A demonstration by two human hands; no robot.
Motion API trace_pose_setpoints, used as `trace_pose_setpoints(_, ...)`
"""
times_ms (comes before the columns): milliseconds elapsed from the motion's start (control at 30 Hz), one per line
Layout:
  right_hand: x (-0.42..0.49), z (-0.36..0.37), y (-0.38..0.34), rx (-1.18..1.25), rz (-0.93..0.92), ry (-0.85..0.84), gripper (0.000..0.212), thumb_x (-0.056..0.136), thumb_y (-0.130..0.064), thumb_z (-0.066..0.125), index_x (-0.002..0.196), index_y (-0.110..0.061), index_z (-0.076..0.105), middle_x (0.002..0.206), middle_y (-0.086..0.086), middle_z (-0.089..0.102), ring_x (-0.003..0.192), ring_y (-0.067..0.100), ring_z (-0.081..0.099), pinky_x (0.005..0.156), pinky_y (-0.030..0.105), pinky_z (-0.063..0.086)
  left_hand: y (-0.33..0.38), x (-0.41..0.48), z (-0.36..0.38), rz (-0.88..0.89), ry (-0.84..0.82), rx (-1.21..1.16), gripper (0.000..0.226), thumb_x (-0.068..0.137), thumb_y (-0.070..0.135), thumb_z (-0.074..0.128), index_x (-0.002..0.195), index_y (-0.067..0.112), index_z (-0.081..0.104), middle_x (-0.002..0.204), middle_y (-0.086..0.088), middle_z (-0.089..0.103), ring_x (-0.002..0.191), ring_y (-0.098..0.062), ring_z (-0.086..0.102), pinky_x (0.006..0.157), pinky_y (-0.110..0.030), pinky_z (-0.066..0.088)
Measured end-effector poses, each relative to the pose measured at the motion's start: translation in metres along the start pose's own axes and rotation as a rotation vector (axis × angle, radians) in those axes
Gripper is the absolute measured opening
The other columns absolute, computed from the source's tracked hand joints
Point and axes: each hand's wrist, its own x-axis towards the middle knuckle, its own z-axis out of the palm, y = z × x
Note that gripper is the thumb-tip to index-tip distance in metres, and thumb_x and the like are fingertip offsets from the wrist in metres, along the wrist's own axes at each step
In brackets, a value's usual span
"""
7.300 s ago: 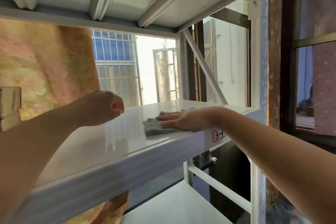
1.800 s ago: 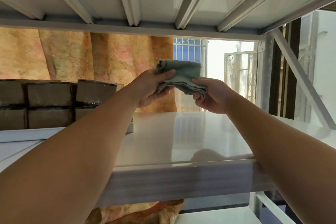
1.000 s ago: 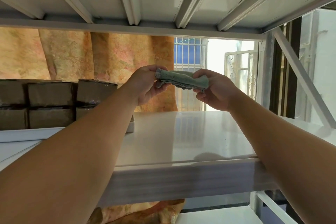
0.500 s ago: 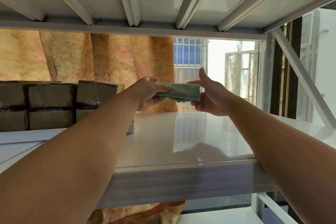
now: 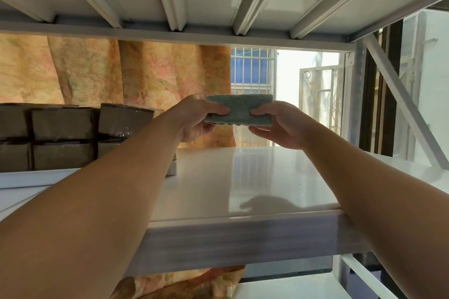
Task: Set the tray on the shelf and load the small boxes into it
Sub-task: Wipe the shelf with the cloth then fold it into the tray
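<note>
Counting what's visible: two hands, one folded green cloth (image 5: 239, 113), six brown small boxes (image 5: 62, 119), one white tray (image 5: 73, 176). Boxes sit at mid-left of the frame, three across and two high, the leftmost pair cut by the frame edge. Only the tray's low front rim shows beneath them, and it rests on the white shelf (image 5: 243, 177); my left forearm hides part of its right end. Grip: left hand (image 5: 196, 119) pinches the cloth's left end, thumb on the near face, fingers curled behind. Right hand (image 5: 279, 126) pinches the right end, thumb on the near face, fingers underneath. Both grips are closed tight on the cloth and on nothing else. Cloth is held level at frame centre, above the shelf surface and clear of it, right of the boxes and not touching them. Orange curtain (image 5: 170, 75) hangs behind, barred window (image 5: 252, 70) to its right.
</note>
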Motion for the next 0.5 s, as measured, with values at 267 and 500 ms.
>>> trace_pose_setpoints(267,-0.0036,0.0029,-0.0021,0.114,-0.014,-0.037,0.016,0.094,0.001,0.044,0.106,-0.005,0.054,0.095,0.018,0.066,0.074,0.025,0.073,0.063,0.026,0.060,-0.0004,-0.0034,0.0037,0.133,-0.019,0.063,0.017,0.086,0.000,0.061,0.090,0.016,0.057,0.096,-0.011,0.062,0.077,-0.023,0.068,0.055,-0.023,0.058)
trace_pose_setpoints(500,-0.0019,0.0013,-0.0005,-0.034,0.021,-0.001,0.013,0.095,-0.005,0.046,0.105,-0.009,0.053,0.092,0.017,0.064,0.059,0.017,0.069,0.051,0.021,0.056,-0.0023,-0.0058,0.0023,0.168,0.036,0.184,0.020,0.087,0.004,0.060,0.086,0.024,0.059,0.083,-0.006,0.065,0.058,-0.017,0.069,0.039,-0.015,0.042)
